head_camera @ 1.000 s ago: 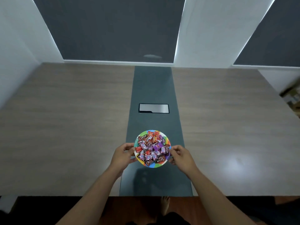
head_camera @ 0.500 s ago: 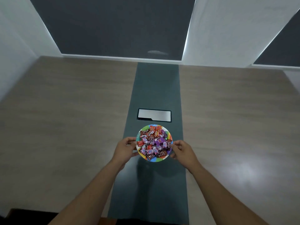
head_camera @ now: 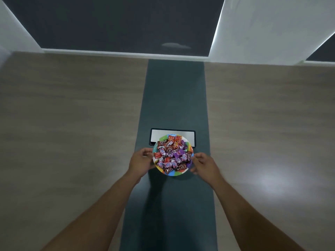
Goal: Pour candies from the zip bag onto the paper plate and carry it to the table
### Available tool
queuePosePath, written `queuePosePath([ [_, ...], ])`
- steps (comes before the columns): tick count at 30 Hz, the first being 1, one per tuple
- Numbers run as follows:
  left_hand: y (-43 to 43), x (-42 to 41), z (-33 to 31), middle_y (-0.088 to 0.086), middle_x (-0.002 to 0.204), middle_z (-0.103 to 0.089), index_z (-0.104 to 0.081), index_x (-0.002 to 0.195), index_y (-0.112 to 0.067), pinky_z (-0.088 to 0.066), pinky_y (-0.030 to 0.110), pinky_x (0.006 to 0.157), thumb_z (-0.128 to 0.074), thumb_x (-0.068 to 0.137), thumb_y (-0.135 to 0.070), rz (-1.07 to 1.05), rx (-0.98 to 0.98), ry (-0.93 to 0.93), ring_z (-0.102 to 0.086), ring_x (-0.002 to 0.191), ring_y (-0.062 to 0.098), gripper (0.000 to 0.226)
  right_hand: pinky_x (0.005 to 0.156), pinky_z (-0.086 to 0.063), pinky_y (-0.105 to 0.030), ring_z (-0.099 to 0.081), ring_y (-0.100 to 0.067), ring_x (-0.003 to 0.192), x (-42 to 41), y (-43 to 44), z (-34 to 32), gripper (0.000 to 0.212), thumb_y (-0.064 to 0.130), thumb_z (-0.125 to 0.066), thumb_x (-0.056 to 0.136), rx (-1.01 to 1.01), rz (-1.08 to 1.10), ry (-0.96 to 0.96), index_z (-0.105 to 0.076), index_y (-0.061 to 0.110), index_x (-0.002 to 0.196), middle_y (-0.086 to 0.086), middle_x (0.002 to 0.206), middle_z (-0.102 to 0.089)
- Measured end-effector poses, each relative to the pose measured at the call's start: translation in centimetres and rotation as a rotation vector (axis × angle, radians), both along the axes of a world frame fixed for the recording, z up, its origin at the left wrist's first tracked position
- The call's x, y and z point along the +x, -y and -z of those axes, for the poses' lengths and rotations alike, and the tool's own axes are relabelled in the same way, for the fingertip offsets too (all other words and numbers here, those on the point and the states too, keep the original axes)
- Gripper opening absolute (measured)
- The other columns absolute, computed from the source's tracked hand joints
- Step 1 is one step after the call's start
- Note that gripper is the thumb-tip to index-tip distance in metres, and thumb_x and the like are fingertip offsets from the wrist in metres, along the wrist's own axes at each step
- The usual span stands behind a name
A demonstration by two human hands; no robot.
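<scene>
A round, rainbow-rimmed paper plate [head_camera: 177, 173] is heaped with wrapped candies [head_camera: 172, 156] in red, brown and purple. It is low over the dark centre strip of the table [head_camera: 72, 124]; I cannot tell if it rests on it. My left hand [head_camera: 141, 161] grips the plate's left rim. My right hand [head_camera: 204, 165], slightly blurred, has its thumb and fingers at the right rim. No zip bag is in view.
The dark green strip [head_camera: 174, 96] runs down the wooden table's middle. A silver rectangular hatch [head_camera: 189, 137] sits in it, its front partly covered by the plate. White walls and dark window panels stand behind the table's far edge.
The plate and both hands have moved forward over the table, and the plate now overlaps the hatch's near edge. The table's front edge has dropped out of view.
</scene>
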State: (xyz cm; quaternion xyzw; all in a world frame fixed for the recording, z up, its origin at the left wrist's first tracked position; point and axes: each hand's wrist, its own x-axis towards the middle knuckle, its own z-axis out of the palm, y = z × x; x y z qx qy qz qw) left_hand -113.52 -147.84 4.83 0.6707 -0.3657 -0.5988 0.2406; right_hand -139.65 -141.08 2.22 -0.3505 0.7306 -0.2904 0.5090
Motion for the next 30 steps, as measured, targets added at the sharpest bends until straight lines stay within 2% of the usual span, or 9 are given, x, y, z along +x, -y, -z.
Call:
queuePosePath([
  [3,2.9,-0.7,2.1,0.003,0.110,-0.071,-0.070,0.117,-0.005,-0.068,0.034,0.079,-0.056,0.110,-0.009,0.018,0.011,0.031,-0.076,0.095,0.019,0.017,0.074,-0.067,-0.042,-0.076,-0.023,0.070,-0.5,2.6,1.9,0.009,0.025,-0.064,0.108,0.035,0.008,-0.001,-0.066,0.022,0.100,-0.010,0.093,-0.081],
  [7,6.4,-1.2,4.9,0.009,0.117,-0.072,-0.070,0.117,-0.005,-0.066,0.027,0.072,-0.058,0.109,-0.009,0.078,0.002,0.094,-0.078,0.102,0.027,0.015,0.072,-0.066,-0.039,-0.076,-0.017,0.064,-1.1,5.7,4.0,0.007,0.024,-0.064,0.108,0.077,0.021,-0.023,-0.066,0.021,0.102,-0.005,0.092,-0.079],
  [11,9.0,-1.7,7.2,0.008,0.110,-0.074,-0.070,0.120,-0.001,-0.063,0.018,0.063,-0.058,0.107,-0.005,0.122,0.009,0.137,-0.075,0.091,0.018,0.018,0.077,-0.067,-0.046,-0.075,-0.015,0.060,-1.5,7.7,6.2,0.011,0.023,-0.065,0.106,0.113,0.019,-0.076,-0.067,0.024,0.095,-0.004,0.083,-0.081],
  [14,10.2,-1.9,9.2,0.017,0.116,-0.076,-0.069,0.120,0.001,-0.062,0.017,0.059,-0.058,0.106,-0.002,0.131,0.030,0.148,-0.075,0.092,0.023,0.018,0.076,-0.066,-0.044,-0.074,-0.009,0.056,-1.7,8.7,7.6,0.010,0.022,-0.064,0.106,0.131,0.008,-0.107,-0.068,0.023,0.097,0.003,0.070,-0.079],
  [18,10.9,-2.2,11.0,0.021,0.117,-0.075,-0.070,0.121,0.001,-0.062,0.016,0.058,-0.061,0.105,-0.001,0.137,0.030,0.168,-0.075,0.088,0.021,0.019,0.061,-0.060,-0.027,-0.069,0.003,0.046,-1.7,9.6,9.0,0.012,0.022,-0.062,0.107,0.149,0.022,-0.186,-0.071,0.014,0.103,0.003,0.074,-0.078],
  [22,11.3,-2.6,12.0,0.021,0.116,-0.074,-0.070,0.121,0.001,-0.062,0.017,0.059,-0.062,0.104,-0.001,0.143,0.028,0.178,-0.075,0.087,0.021,0.019,0.043,-0.042,-0.006,-0.065,0.008,0.042,-1.8,10.0,9.6,0.012,0.020,-0.061,0.107,0.142,0.026,-0.238,-0.071,0.013,0.103,-0.004,0.082,-0.078],
  [24,11.3,-2.7,12.0,0.019,0.112,-0.073,-0.069,0.122,0.002,-0.063,0.020,0.064,-0.062,0.105,0.000,0.125,0.045,0.163,-0.075,0.093,0.025,0.019,0.049,-0.050,-0.011,-0.068,0.005,0.046,-1.7,10.1,9.6,0.013,0.021,-0.061,0.107,0.129,0.027,-0.243,-0.072,0.015,0.104,-0.004,0.086,-0.080],
  [27,11.2,-2.7,11.3,0.008,0.103,-0.071,-0.069,0.123,0.001,-0.063,0.023,0.068,-0.063,0.105,-0.003,0.131,0.051,0.142,-0.076,0.100,0.029,0.019,0.072,-0.066,-0.041,-0.078,-0.016,0.065,-1.8,9.7,9.6,0.023,0.025,-0.058,0.107,0.117,0.014,-0.247,-0.068,0.031,0.087,-0.006,0.088,-0.084],
  [30,10.9,-2.4,10.8,0.007,0.107,-0.070,-0.069,0.125,-0.003,-0.064,0.025,0.071,-0.062,0.106,-0.007,0.115,0.052,0.147,-0.075,0.090,0.024,0.020,0.078,-0.063,-0.042,-0.080,-0.029,0.077,-2.0,9.2,9.1,0.033,0.024,-0.056,0.108,0.117,0.038,-0.268,-0.062,0.035,0.078,-0.008,0.094,-0.084],
])
